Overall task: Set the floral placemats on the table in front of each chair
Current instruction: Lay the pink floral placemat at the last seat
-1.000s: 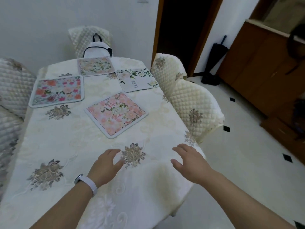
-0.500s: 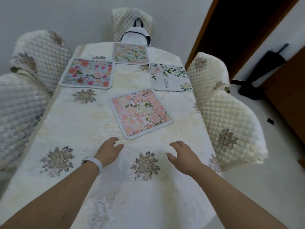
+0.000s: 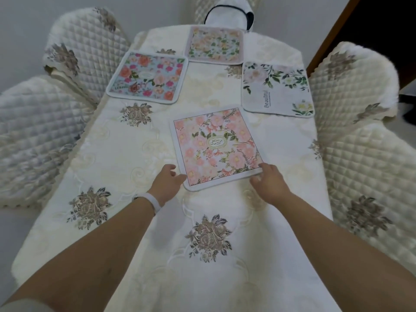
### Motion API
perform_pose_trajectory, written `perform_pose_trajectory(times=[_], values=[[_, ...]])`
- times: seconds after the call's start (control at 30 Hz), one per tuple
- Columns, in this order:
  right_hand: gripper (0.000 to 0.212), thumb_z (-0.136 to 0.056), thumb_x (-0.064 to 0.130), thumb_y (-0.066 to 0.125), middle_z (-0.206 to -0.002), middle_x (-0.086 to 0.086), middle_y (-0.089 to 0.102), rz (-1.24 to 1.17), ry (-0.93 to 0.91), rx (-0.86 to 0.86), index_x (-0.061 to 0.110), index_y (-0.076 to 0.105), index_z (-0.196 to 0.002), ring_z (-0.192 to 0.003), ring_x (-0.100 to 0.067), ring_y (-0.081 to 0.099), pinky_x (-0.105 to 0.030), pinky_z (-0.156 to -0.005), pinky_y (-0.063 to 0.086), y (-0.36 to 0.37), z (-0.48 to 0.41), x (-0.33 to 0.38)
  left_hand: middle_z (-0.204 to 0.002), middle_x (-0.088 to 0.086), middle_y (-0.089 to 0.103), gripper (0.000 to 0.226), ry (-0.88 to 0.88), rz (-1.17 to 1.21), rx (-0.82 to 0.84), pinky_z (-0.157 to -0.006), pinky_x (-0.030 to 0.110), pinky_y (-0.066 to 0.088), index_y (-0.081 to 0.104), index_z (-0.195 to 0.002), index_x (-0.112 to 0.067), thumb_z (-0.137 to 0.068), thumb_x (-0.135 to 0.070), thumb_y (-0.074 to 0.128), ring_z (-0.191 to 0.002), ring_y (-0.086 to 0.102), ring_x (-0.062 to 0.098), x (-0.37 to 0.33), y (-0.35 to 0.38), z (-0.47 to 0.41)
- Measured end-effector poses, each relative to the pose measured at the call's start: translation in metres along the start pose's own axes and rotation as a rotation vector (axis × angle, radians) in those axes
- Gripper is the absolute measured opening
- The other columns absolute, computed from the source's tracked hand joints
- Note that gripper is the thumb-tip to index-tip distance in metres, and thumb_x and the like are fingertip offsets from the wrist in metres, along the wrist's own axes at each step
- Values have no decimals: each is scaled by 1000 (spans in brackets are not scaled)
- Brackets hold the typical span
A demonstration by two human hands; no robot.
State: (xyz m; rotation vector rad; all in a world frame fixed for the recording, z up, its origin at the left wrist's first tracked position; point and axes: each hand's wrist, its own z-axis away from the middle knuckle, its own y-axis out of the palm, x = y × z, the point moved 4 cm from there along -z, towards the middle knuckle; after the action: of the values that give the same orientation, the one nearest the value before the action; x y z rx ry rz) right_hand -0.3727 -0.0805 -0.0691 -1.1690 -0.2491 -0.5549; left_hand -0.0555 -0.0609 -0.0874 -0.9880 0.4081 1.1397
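A pink floral placemat (image 3: 215,145) lies askew in the middle of the cream-clothed table (image 3: 126,154). My left hand (image 3: 166,182) reaches its near left corner with relaxed fingers touching the edge. My right hand (image 3: 269,181) touches the near right corner, fingers loosely bent. Three more mats lie farther back: a blue one with red roses (image 3: 147,77) at the left, a peach-and-green one (image 3: 216,45) at the far end, and a white one with leaves (image 3: 278,88) at the right.
Quilted cream chairs flank the table: two on the left (image 3: 40,131) (image 3: 85,43), two on the right (image 3: 351,79) (image 3: 369,183). A white bag (image 3: 227,14) sits on the far chair. A dark doorway (image 3: 382,25) is at the upper right.
My view swung from the right side toward the table's centre. Both hands moved forward across the cloth and now reach the near corners of the pink mat.
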Motion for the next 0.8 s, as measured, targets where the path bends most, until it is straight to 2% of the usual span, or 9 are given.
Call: perform_pose_trajectory(times=[0.17, 0.27, 0.33, 0.4, 0.47, 0.57, 0.67, 0.73, 0.8], values=[[64, -87, 30, 61, -148, -12, 40, -30, -25, 27, 13, 39, -144, -133, -33, 41, -44, -102, 40, -3, -34, -10, -114, 5, 52, 64, -40, 90, -79, -68, 28, 42, 35, -141, -15, -88, -31, 66, -89, 57, 19, -8, 12, -20], [62, -82, 35, 61, -139, -10, 51, -217, -4, 7, 14, 46, -138, -125, -29, 51, -40, -97, 45, -6, -52, -11, -110, 6, 53, 63, -71, 104, -154, -75, 31, 44, 38, -140, -13, -87, -29, 67, -92, 56, 24, -11, 16, -29], [64, -82, 36, 62, -138, -9, 53, -324, 35, -31, 15, 44, -140, -124, -27, 52, -38, -97, 44, -11, -62, -13, -111, 7, 58, 55, -73, 121, -173, -80, 35, 46, 45, -136, -11, -88, -27, 66, -95, 58, 25, -13, 19, -33], [66, -85, 34, 64, -138, -8, 53, -403, 88, -50, 15, 41, -144, -121, -26, 54, -41, -99, 45, -14, -71, -19, -106, 5, 64, 43, -49, 127, -171, -74, 30, 50, 53, -128, -11, -88, -22, 66, -88, 62, 21, -13, 23, -34], [62, -88, 27, 62, -130, -7, 58, -438, 126, -44, 13, 42, -144, -107, -24, 58, -38, -90, 47, -13, -75, -26, -94, -3, 63, 39, -7, 115, -186, -62, 23, 45, 52, -124, -12, -87, -15, 64, -79, 60, 11, -14, 27, -32], [43, -86, 13, 58, -114, -6, 67, -448, 116, -44, 13, 57, -129, -92, -24, 63, -35, -80, 51, -10, -74, -28, -91, -7, 59, 40, 52, 108, -206, -58, 22, 43, 48, -123, -17, -86, -11, 63, -77, 59, 8, -13, 29, -28], [32, -84, 4, 56, -101, -4, 67, -544, 160, -40, 16, 60, -114, -88, -27, 67, -44, -78, 58, -4, -64, -29, -93, -7, 62, 40, 77, 131, -196, -59, 23, 45, 48, -123, -24, -87, -12, 63, -78, 62, 11, -11, 28, -21], [24, -83, 3, 55, -97, -6, 66, -559, 186, -36, 17, 59, -102, -79, -26, 67, -41, -66, 59, 0, -54, -31, -94, -8, 64, 40, 94, 162, -188, -60, 23, 47, 48, -121, -32, -88, -12, 62, -80, 63, 10, -7, 26, -16], [19, -83, 3, 54, -93, -7, 65, -563, 204, -11, 19, 55, -92, -70, -25, 66, -33, -52, 53, 3, -39, -33, -96, -9, 66, 41, 103, 186, -173, -64, 26, 50, 49, -119, -35, -89, -11, 61, -83, 64, 10, -4, 24, -10]])
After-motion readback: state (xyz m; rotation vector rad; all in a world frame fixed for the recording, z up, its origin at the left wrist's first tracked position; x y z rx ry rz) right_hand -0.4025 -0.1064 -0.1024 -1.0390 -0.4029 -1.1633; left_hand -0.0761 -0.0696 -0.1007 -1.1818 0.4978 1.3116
